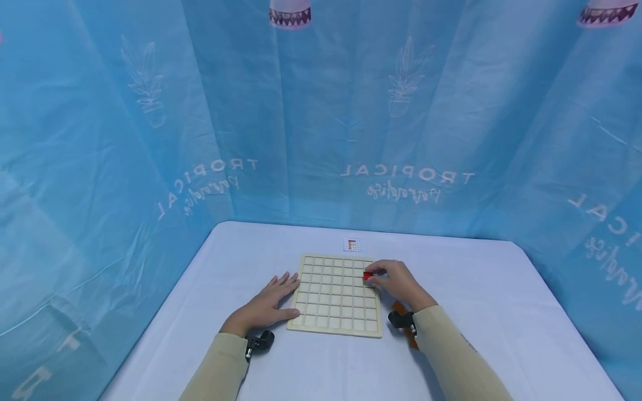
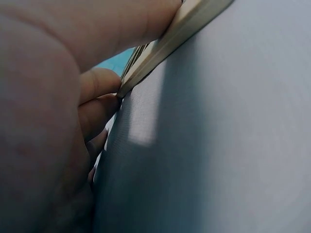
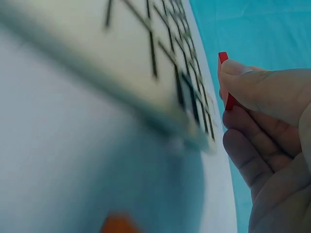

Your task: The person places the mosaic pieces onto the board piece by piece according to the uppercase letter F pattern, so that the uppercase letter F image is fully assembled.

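A pale wooden board (image 1: 331, 295) with a grid of square cells lies on the white table. My left hand (image 1: 268, 303) rests at its left side with the fingers spread and straight, thumb over the near left edge. In the left wrist view the thumb and fingertips touch the board's edge (image 2: 160, 56). Between thumb and fingers, my right hand (image 1: 398, 283) pinches a flat red tile (image 1: 368, 275) over the upper right cells. The right wrist view shows the red tile (image 3: 223, 57) held on edge, close to the grid.
Beyond the board lies a small printed card (image 1: 352, 245) showing a grid with a coloured shape. Orange pieces (image 1: 399, 308) lie under the right wrist, partly hidden by it. Blue curtains (image 1: 321, 122) enclose the table (image 1: 251, 239) at the back and sides.
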The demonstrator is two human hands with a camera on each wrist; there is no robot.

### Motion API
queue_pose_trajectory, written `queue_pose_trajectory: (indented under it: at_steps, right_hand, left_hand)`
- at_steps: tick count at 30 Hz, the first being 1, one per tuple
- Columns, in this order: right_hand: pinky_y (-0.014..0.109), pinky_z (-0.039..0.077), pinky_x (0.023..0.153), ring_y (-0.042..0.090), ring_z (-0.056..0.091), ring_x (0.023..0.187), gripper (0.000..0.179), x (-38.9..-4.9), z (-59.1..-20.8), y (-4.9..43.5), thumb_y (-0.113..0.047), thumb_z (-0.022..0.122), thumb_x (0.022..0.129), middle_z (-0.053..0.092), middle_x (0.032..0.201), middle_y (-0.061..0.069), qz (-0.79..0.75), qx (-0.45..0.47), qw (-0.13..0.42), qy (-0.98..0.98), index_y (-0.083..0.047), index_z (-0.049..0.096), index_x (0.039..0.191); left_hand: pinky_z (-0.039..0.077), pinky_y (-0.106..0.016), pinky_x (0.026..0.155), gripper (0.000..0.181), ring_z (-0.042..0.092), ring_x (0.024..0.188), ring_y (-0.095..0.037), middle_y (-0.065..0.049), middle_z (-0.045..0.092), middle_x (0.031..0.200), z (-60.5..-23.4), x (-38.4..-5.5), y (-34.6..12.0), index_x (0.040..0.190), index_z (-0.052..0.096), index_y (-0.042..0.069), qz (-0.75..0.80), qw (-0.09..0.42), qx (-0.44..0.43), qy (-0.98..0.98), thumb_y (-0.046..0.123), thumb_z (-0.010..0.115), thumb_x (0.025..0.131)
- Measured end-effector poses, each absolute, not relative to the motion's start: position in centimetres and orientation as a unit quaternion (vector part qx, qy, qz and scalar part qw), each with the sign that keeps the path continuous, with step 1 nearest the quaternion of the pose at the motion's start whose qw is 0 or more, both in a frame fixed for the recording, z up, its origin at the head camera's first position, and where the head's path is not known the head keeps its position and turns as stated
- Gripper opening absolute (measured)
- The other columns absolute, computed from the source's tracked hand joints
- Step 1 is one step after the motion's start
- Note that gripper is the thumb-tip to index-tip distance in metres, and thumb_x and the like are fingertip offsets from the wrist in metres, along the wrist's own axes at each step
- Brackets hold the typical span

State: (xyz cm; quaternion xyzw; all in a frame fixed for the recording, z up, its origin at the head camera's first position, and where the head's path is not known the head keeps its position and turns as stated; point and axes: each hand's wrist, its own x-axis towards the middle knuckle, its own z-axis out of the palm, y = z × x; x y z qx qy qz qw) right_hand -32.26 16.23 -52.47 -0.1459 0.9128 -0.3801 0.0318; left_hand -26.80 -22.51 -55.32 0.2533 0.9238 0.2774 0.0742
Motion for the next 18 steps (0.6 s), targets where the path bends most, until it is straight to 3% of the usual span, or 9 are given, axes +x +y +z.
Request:
queue_pose_trajectory:
  at_steps: [18]
  right_hand:
    - [0.040,0.056,0.092,0.016,0.065,0.100,0.021,-34.9,-51.7,10.6,-0.012,0.080,0.096,0.073,0.106,-0.007,-0.408,-0.199,0.043,0.890,-0.015,0.081,0.117]
  left_hand:
    - [0.008,-0.054,0.127,0.088,0.009,0.159,-0.030,-0.003,0.024,0.172,-55.0,-26.6,-22.1,0.165,0.038,0.013,0.279,0.080,0.225,0.930,0.056,0.072,0.096]
